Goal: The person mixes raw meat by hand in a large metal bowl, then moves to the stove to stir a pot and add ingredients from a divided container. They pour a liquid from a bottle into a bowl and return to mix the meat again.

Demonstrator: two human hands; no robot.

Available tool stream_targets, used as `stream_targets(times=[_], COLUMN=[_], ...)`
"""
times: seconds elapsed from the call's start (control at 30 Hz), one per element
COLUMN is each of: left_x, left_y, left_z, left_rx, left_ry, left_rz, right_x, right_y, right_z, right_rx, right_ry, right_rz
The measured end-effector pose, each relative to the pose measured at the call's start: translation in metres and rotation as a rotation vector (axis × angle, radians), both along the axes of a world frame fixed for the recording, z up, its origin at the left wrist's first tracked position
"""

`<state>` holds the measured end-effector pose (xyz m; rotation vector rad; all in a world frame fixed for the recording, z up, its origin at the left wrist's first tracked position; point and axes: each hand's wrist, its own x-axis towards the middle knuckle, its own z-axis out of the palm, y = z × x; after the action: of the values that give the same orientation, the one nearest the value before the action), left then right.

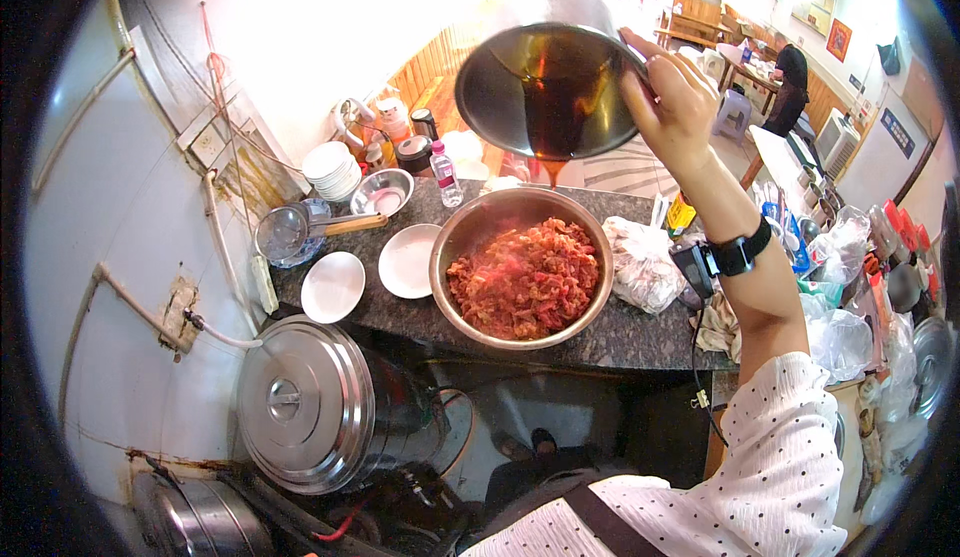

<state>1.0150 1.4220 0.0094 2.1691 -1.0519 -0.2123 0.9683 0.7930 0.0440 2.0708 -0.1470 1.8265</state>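
My right hand grips the right side of a deep metal pot, tipped above the counter with its mouth facing me. Dark reddish-brown liquid runs over the lower lip in a thin stream. Directly below, a wide stainless steel bowl stands on the speckled stone counter. It holds a heap of reddish minced food, with some haze over it. My left hand is out of view.
Left of the bowl are two white dishes, a mesh strainer, a small metal bowl and a plastic bottle. A tied plastic bag sits at right. Below left stands a large lidded steel pot. A person is far off.
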Motion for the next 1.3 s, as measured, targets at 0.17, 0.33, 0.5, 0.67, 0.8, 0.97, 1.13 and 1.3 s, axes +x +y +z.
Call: stream_targets(times=[0.17, 0.33, 0.5, 0.67, 0.8, 0.97, 1.13, 1.3], left_x=[0.063, 0.117, 0.129, 0.107, 0.08, 0.026, -0.05, -0.167], left_y=[-0.065, -0.141, -0.217, -0.276, -0.303, -0.29, -0.247, -0.172], left_z=[-0.011, -0.012, -0.02, -0.024, -0.03, -0.035, -0.034, -0.044], left_rx=[-0.166, -0.072, -0.077, -0.081, -0.1, -0.046, -0.054, 0.014], left_ry=[-0.007, 0.042, 0.038, 0.085, 0.068, 0.093, 0.087, 0.05], left_rz=[0.055, 0.054, 0.049, 0.068, 0.149, 0.283, 0.583, 0.91], right_x=[0.057, 0.093, 0.08, 0.092, 0.128, 0.176, 0.215, 0.26], right_y=[-0.044, -0.103, -0.142, -0.167, -0.186, -0.24, -0.244, -0.162], right_z=[0.018, 0.018, 0.009, 0.006, 0.009, -0.019, -0.031, 0.011], right_rx=[0.046, 0.032, -0.011, 0.316, 0.678, 0.945, 1.113, 1.21], right_ry=[-0.02, -0.043, 0.03, -0.01, 0.037, 0.318, 0.334, 0.754], right_rz=[-0.04, 0.017, 0.077, 0.193, 0.459, 0.769, 0.67, 0.829])
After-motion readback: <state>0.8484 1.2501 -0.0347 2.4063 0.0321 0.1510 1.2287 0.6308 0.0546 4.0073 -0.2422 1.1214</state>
